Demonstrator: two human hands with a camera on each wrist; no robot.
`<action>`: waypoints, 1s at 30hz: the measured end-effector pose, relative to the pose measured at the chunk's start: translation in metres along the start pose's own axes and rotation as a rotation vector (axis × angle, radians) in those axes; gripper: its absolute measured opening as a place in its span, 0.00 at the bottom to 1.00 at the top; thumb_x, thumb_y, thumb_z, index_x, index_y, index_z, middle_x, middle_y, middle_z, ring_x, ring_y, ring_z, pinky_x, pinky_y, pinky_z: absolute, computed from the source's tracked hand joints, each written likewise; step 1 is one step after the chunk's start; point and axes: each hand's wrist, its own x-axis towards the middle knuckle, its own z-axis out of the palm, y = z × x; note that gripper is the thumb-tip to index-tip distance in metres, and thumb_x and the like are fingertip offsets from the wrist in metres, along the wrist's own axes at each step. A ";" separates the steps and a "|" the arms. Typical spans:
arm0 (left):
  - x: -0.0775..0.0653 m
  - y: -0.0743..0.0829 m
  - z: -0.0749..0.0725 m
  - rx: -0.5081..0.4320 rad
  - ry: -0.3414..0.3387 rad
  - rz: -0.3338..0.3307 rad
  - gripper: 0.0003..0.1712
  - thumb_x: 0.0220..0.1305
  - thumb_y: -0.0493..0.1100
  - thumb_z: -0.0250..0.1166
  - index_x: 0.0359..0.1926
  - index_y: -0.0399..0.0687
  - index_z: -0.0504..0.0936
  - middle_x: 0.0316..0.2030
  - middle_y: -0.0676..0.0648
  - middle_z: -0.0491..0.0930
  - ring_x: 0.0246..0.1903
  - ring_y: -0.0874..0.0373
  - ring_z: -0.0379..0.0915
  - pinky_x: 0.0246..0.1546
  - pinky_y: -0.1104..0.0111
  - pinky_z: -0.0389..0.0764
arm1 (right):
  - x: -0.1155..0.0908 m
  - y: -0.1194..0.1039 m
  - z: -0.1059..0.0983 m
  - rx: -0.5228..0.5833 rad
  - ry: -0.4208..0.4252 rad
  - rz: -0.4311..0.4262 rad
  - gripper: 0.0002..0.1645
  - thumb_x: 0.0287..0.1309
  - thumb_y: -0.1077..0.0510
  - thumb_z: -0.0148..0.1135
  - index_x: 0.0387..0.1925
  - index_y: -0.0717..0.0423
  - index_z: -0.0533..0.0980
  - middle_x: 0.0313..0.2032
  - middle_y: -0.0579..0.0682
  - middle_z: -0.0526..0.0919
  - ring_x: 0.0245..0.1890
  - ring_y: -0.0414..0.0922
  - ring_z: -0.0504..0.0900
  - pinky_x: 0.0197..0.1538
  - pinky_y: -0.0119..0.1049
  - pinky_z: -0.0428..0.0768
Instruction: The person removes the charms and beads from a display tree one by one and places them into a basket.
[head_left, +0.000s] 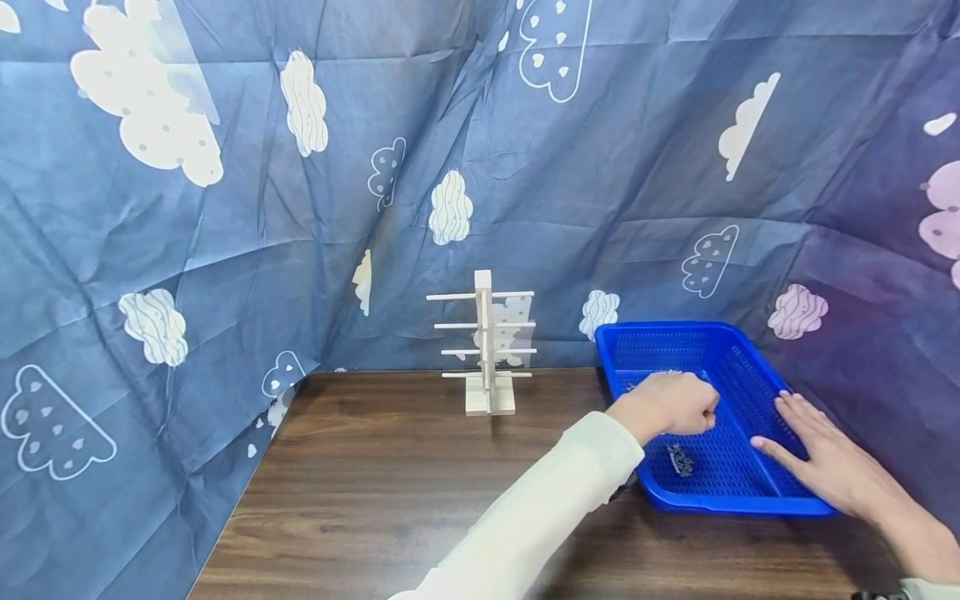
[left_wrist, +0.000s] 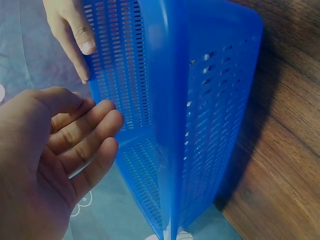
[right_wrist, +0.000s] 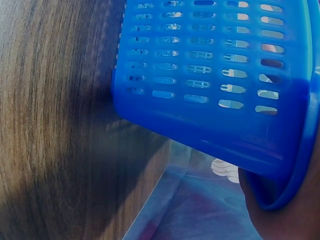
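My left hand (head_left: 671, 403) is over the blue plastic basket (head_left: 738, 503), its fingers bent. In the left wrist view the left hand (left_wrist: 75, 145) has loosely curled fingers and a bare palm, with nothing visible in it. A small dark, chain-like item (head_left: 680, 460) lies on the basket floor, nearer than the left hand. My right hand (head_left: 832, 450) rests at the basket's right rim, fingers fairly straight and thumb over the inner side. In the right wrist view the slotted basket wall (right_wrist: 200, 120) fills much of the picture.
A pale wooden stand (head_left: 483, 342) with several crossbars stands upright at the back of the brown wood-grain table (head_left: 360, 475), left of the basket. Dark blue cloth (head_left: 360, 100) with white cloud prints hangs behind and along the sides.
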 end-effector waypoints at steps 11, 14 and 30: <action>-0.002 -0.005 -0.003 -0.019 -0.004 -0.003 0.19 0.82 0.56 0.58 0.28 0.62 0.73 0.24 0.59 0.65 0.24 0.67 0.63 0.25 0.75 0.62 | 0.001 -0.001 -0.002 0.000 0.000 -0.002 0.53 0.78 0.42 0.59 0.77 0.82 0.52 0.78 0.81 0.48 0.85 0.64 0.27 0.82 0.39 0.13; -0.004 -0.006 -0.007 -0.037 -0.001 -0.003 0.18 0.82 0.56 0.58 0.29 0.63 0.74 0.25 0.60 0.67 0.24 0.67 0.65 0.25 0.76 0.63 | 0.001 -0.001 -0.001 0.000 0.002 -0.005 0.53 0.78 0.42 0.59 0.77 0.82 0.52 0.78 0.81 0.49 0.85 0.63 0.27 0.82 0.37 0.13; -0.012 -0.017 -0.019 -0.031 0.045 0.015 0.19 0.82 0.57 0.53 0.29 0.61 0.71 0.26 0.60 0.66 0.26 0.68 0.64 0.26 0.75 0.63 | 0.000 -0.002 0.000 0.000 0.005 0.002 0.53 0.76 0.42 0.62 0.76 0.82 0.54 0.78 0.82 0.50 0.85 0.68 0.30 0.82 0.43 0.14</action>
